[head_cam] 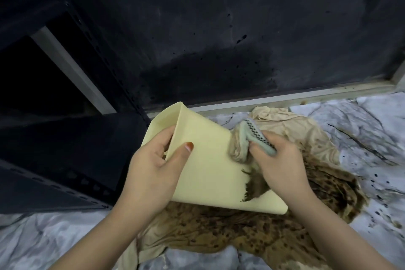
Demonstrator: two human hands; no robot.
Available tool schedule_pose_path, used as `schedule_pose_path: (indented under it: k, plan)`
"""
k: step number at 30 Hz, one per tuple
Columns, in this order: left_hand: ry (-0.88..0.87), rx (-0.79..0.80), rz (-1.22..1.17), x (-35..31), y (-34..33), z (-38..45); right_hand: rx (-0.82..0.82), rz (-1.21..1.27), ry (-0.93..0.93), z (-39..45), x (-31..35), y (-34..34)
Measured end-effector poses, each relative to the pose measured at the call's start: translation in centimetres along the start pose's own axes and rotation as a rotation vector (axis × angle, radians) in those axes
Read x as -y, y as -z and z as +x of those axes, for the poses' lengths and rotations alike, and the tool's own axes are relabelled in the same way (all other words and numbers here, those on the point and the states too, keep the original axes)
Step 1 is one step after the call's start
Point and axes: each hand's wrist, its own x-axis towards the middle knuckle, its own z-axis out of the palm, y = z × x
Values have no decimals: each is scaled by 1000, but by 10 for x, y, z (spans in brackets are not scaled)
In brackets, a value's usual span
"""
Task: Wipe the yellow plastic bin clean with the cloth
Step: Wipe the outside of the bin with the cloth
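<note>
- Far left: a dark metal rack (65,98) with perforated uprights and a pale diagonal bar; its lower shelf reaches toward the middle of the scene
- Behind everything runs a dark wall (219,28), with a darker wet-looking patch low in the middle and small black specks scattered around it
- The left hand (153,166) grips the bin (210,166) at its left edge: thumb laid across the outer face, fingers curled over the rim and partly hidden behind it
- The bin is pale yellow plastic, tipped over and held up off the floor in the centre, its open mouth facing far-left and one broad flat side turned up toward the camera
- A brown smear (255,188) marks that side near its near-right corner, just beside the right hand
- The right hand (282,162) is closed round a bunched cloth (245,142), greyish-green with a black-and-white patterned band, and presses it against the right part of the bin's upper face
- Under the bin and both hands lies a crumpled beige sheet (274,226), heavily stained brown with dark spots on its near and right parts, cleaner at the far side
- The floor (361,120) is white marble-patterned, spattered with dark drops at right
</note>
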Motion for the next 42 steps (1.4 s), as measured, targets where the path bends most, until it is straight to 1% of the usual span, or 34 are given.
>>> schedule_pose_path:
  k: [4, 6, 9, 14, 15, 16, 18, 22, 24, 27, 30, 36, 39, 42]
  plan:
    - [-7, -95, 94, 4, 5, 2, -75, -20, -175, -3, -40, 15]
    - [-5, -150, 114, 5, 5, 4, -103, -18, -228, -8, -54, 20]
    - [-18, -226, 144, 6, 1, 7, -155, -55, -267, -22, -69, 22]
    - [-48, -294, 230, 3, -3, 4, -253, -69, -358, -57, -77, 18]
    - [-47, -294, 230, 2, -4, 4, -278, -60, -345, -65, -76, 14]
    - [-46, -291, 217, 2, -4, 5, -307, -62, -288, -72, -74, 9]
    - [-44, -281, 184, 3, -6, 7, -329, -77, -114, -81, -66, 1]
    - [-29, -267, 158, 3, -12, 9, -259, -76, 78, -72, -43, -4]
    - [-44, -258, 160, 1, -13, 11, -246, -94, 159, -60, -30, -5]
    - [-77, -205, 182, -1, -14, 15, -230, -101, 220, -43, -11, -4]
    - [-102, -142, 218, -4, -18, 18, -225, -70, 231, -32, 4, 1]
    - [-183, 14, 243, -11, -24, 29, -178, 64, 155, -19, 28, 20]
    - [-234, 104, 276, -18, -28, 28, -193, 158, 105, -13, 43, 36]
    - [-249, 166, 308, -26, -37, 24, -212, 138, 92, -8, 54, 51]
